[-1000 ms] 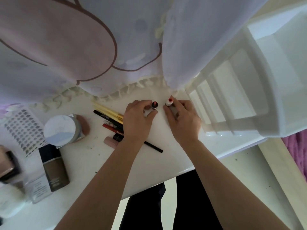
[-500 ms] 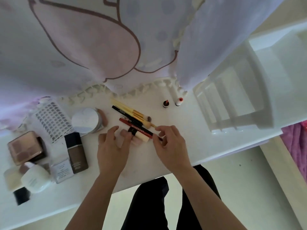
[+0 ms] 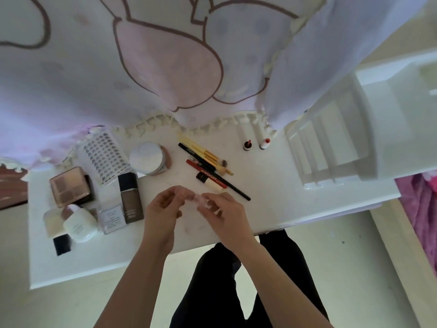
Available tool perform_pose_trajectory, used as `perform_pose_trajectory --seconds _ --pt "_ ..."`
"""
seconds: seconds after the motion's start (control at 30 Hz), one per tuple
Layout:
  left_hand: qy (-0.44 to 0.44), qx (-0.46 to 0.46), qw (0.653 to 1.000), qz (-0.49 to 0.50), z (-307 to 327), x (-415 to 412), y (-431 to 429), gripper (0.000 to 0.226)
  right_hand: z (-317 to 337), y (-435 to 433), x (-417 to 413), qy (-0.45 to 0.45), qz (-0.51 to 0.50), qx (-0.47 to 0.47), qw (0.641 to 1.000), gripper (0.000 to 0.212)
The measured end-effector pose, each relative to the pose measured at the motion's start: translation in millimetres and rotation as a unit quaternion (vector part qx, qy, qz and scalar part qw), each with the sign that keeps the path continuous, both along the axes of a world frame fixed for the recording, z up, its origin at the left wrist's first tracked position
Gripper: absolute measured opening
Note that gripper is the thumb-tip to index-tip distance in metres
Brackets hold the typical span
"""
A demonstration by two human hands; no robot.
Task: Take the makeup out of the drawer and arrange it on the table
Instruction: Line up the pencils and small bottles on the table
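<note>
Both hands have come back from the pencil pile toward the front edge of the table (image 3: 283, 197). A moment ago the pink tube (image 3: 198, 201) lay under the pencils. Now it is out of the pile, held between the two hands just over the table. The left hand (image 3: 162, 209) pinches one end with bent fingers. The right hand (image 3: 224, 210) curls its fingers round the other end. The tube is blurry.

The two little bottles (image 3: 247, 145) stand side by side at the back, where the hands were a second ago.

Just behind the hands lie the red pencil (image 3: 201, 167), the black pencil (image 3: 233, 190), the brushes (image 3: 203, 152) and a cream tube (image 3: 211, 185). They touch and cross each other.

To the left sit a round jar (image 3: 147, 158), a white card (image 3: 102, 156), a palette (image 3: 69, 187), a brown bottle (image 3: 130, 197), a clear box (image 3: 112, 215), a white bottle (image 3: 79, 223) and a black block (image 3: 62, 243).

The white drawer (image 3: 331, 143) is at the right end of the table, well apart from the hands.

A big cloth (image 3: 142, 67) hangs over the back of the table and hides what is behind it. The right hand covers the table just in front of the black pencil's tip.
</note>
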State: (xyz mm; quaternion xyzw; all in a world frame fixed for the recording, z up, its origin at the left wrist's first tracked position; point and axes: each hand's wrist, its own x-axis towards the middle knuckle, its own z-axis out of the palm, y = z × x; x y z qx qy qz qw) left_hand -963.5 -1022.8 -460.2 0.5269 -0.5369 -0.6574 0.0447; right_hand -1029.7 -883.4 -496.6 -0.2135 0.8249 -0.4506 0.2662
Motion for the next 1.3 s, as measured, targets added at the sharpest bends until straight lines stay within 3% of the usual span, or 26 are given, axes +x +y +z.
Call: perform_pose_trajectory --seconds 0.17,0.27,0.43,0.6,0.8,0.9,1.0,1.13,1.3 --pt "0.042 0.083 0.995 -0.040 35.9 2.2 8.0 0.028 35.4 10.6 -6.0 -0.027 -0.012 -0.028 0.999 0.029" --pt "0.070 0.094 0.990 -0.076 53.7 0.2 9.5 0.033 55.3 18.9 -18.2 -0.070 -0.032 0.008 0.997 0.023" --pt "0.047 -0.013 0.973 -0.227 86.6 -2.6 10.0 0.040 96.2 24.1 -41.6 -0.203 -0.174 -0.040 0.963 0.026" --pt "0.073 -0.060 0.968 -0.231 110.9 -2.6 16.7 0.028 131.4 21.9 -43.1 -0.217 -0.058 0.000 0.974 0.053" --pt "0.132 -0.016 0.977 -0.168 120.0 8.9 27.1 0.027 142.5 21.7 -36.0 -0.253 -0.041 -0.058 0.965 0.047" --pt "0.098 -0.143 0.962 -0.210 113.8 9.8 33.3 0.014 145.1 18.7 -33.1 -0.273 -0.013 -0.058 0.960 0.038" --pt "0.092 -0.188 0.956 -0.206 108.5 6.5 41.7 0.030 142.9 14.4 -28.8 -0.307 -0.019 -0.074 0.949 0.023" --pt "0.044 -0.200 0.960 -0.191 111.8 -4.9 43.3 0.038 144.1 9.6 -22.6 -0.273 -0.049 -0.078 0.957 0.019" --pt "0.057 -0.033 0.990 -0.129 118.0 -10.8 39.3 0.030 135.6 10.4 -21.2 -0.122 0.035 -0.033 0.991 0.012"
